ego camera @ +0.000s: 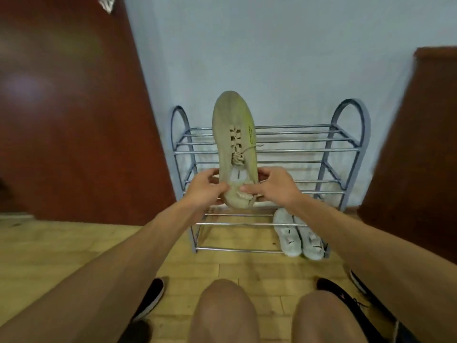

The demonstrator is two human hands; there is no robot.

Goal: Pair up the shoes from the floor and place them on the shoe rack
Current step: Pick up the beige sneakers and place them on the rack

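An olive-tan laced sneaker (233, 134) is held up in front of the grey metal shoe rack (296, 151), toe pointing up and away. My left hand (206, 188) grips the left side of its heel opening. My right hand (272, 185) pinches the right side of the heel. A pair of white sneakers (299, 237) sits side by side on the rack's bottom shelf at the right. A black shoe (150, 297) lies on the floor by my left arm, partly hidden. Another black laced shoe (343, 297) lies on the floor at the right.
The rack stands against a pale blue wall (272, 50), between a dark red door (69, 115) on the left and brown furniture (418, 149) on the right. My knees (272, 315) are low in view over the wooden floor (61, 248).
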